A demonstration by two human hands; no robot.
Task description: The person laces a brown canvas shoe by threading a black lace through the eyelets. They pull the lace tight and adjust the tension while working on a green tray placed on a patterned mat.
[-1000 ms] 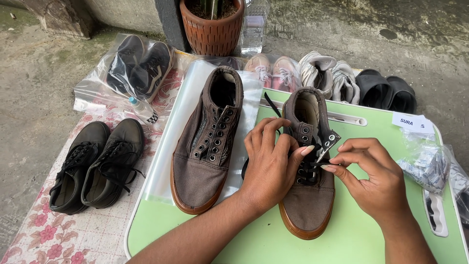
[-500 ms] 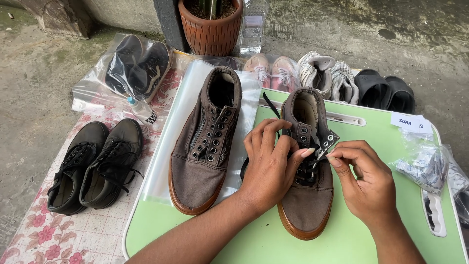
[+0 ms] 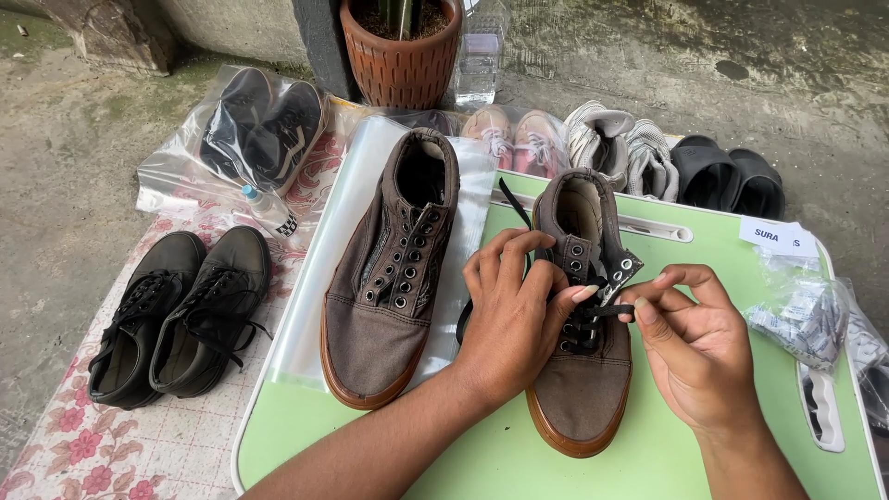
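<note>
A brown canvas shoe (image 3: 585, 389) lies on a light green folding table (image 3: 648, 472). My left hand (image 3: 515, 306) rests on its left side and presses the eyelet flap. My right hand (image 3: 696, 344) pinches the black lace (image 3: 607, 311) at an eyelet on the shoe's right flap. Its unlaced mate (image 3: 389, 278) sits to the left on a clear plastic sheet (image 3: 319, 278).
A pair of black shoes (image 3: 176, 315) stands on a floral cloth at left, with a bagged black pair (image 3: 259, 125) behind. Pink shoes (image 3: 519, 139), white shoes (image 3: 620, 148) and black clogs (image 3: 727, 176) line the back. A clay pot (image 3: 403, 51) stands behind; small packets (image 3: 801, 310) lie at right.
My right hand has drawn the black lace sideways out of the eyelet on the right flap. My left hand stays on the shoe.
</note>
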